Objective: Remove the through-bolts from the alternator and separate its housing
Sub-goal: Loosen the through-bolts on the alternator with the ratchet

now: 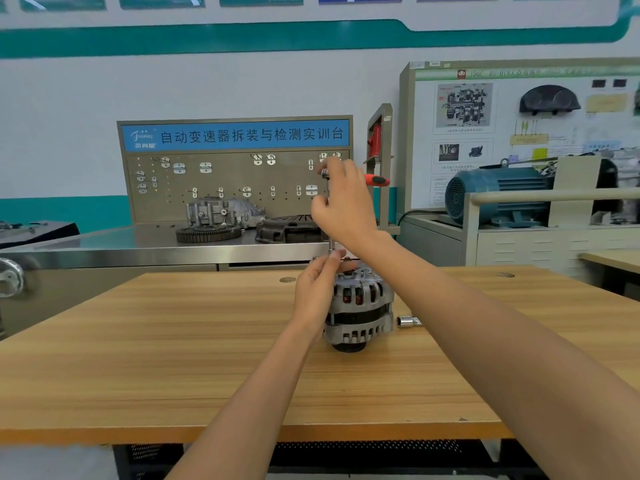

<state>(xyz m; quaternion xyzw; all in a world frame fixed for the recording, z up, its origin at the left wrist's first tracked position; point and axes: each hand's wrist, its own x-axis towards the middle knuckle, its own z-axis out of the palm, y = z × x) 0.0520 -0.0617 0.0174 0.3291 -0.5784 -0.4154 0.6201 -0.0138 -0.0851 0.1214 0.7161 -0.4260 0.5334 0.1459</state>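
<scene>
The alternator [360, 306] stood upright on the wooden table [173, 341], near the table's middle, with its pulley end down against the surface and its slotted aluminium housing facing up. Copper windings showed through the upper slots.

The left hand [317, 289] rested against the left side of the alternator. Its fingers were curled, and the thumb and forefinger pinched the lower end of a thin vertical extension bar [331, 245] just above the housing top. Whether the bar's socket sat on a through-bolt could not be told, since the fingers covered that point.

The right hand [346, 202] was raised above the alternator, fingers wrapped around the ratchet wrench [375, 180]. The chrome ratchet head protruded to the left of the fingers, and the red-and-black handle protruded to the right. The extension bar ran straight down from the ratchet head to the left hand.

A loose chrome socket [408, 321] lay on the table just right of the alternator, apart from it.

On the far steel bench [138, 242] stood a pegboard [235, 181] with a blue header, a toothed flywheel [208, 233] and cast housings. A blue electric motor [498, 194] sat at far right.
</scene>
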